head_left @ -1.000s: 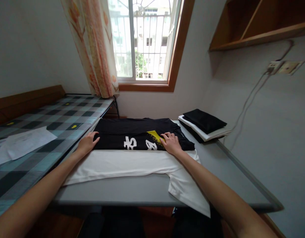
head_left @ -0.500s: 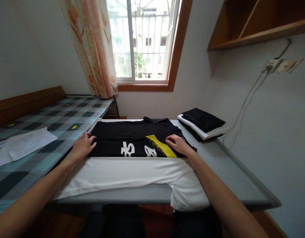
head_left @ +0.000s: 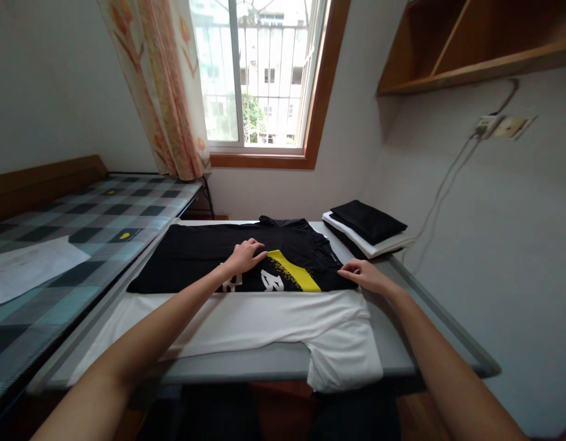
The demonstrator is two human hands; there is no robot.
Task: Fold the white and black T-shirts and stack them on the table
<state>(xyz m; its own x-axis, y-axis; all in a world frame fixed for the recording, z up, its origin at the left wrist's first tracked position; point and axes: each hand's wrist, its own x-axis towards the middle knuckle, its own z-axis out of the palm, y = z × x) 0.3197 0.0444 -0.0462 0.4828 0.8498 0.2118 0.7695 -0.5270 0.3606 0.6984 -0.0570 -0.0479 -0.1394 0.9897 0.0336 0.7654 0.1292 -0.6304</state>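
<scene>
A black T-shirt [head_left: 191,257] with white lettering and a yellow stripe lies on the table, its near part folded over in a straight edge. My left hand [head_left: 245,255] rests on the middle of it, thumb apart from the fingers, and covers part of the lettering. At the shirt's right end my right hand [head_left: 368,277] has its thumb and fingers closed on the black fabric by the sleeve. In front lies a white shirt [head_left: 246,321], its far edge meeting or passing under the black one. Its sleeve reaches over the table's near edge.
A stack of folded black and white clothes [head_left: 368,223] stands at the table's [head_left: 430,334] back right. To the left is a bed with a checked cover [head_left: 145,211] and papers [head_left: 32,266]. A wooden shelf [head_left: 485,67] overhangs the right side; a cord hangs from a socket [head_left: 487,127].
My left hand has moved right from the shirt's left end to its middle. My right hand has shifted right, from the yellow stripe to the sleeve end. The view has turned slightly.
</scene>
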